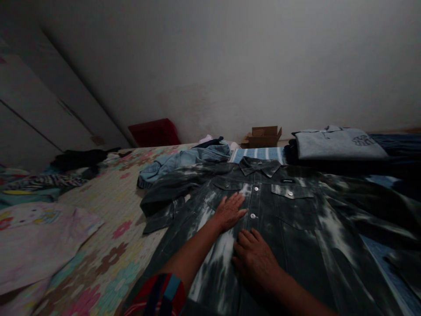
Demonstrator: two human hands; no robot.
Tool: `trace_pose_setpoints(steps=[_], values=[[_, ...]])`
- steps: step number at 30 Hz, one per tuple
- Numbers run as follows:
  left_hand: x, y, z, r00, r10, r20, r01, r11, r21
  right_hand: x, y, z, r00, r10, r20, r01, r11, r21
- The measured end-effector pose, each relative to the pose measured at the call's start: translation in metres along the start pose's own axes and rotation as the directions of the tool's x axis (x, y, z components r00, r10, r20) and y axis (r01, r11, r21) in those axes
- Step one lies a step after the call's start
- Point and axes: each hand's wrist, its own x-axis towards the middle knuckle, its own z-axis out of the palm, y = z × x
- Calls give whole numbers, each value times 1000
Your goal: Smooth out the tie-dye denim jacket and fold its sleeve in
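A dark grey and white tie-dye denim jacket (pixel 296 250) lies spread front side up, its collar away from me and its sleeves out to the sides. Metal buttons run down its front placket, and the upper ones show. My left hand (pixel 229 211) rests flat on the chest, left of the placket, fingers stretched out. Just below it, my right hand (pixel 255 258) has its fingers bent and closed at the placket edge. The fingertips there are partly hidden, along with whatever part of the fabric they pinch.
Light blue jeans (pixel 184 160) lie crumpled beyond the left sleeve. A folded grey top (pixel 338 144) tops a dark clothes pile at the right. A cardboard box (pixel 263 137) and a red container (pixel 154 132) stand by the wall. A pink garment (pixel 42 245) lies on the floral bedspread (pixel 121 263).
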Motion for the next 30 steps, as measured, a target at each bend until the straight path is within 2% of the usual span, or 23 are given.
trace_pose_setpoints(steps=[4, 10, 17, 20, 24, 30], values=[[-1, -4, -4, 1000, 26, 17, -26, 1000, -11, 1, 2, 2, 1000, 0, -16, -1, 1000, -13], [-8, 13, -5, 994, -94, 62, 96, 995, -27, 2, 2, 4, 998, -8, -60, 9, 1000, 14], [-16, 27, 2, 998, -65, 27, 66, 997, -35, 2, 4, 12, 992, -31, -120, 29, 999, -17], [-19, 28, 2, 997, -64, 31, 65, 998, -22, 1, 7, 23, 969, -81, -234, 66, 995, -70], [-31, 30, -1, 998, -43, 44, 44, 999, -19, 1, 11, 35, 913, -147, -380, 101, 985, -138], [-45, 33, -7, 993, -42, 113, 48, 998, -43, 1, 11, 36, 854, -193, -483, 140, 980, -145]])
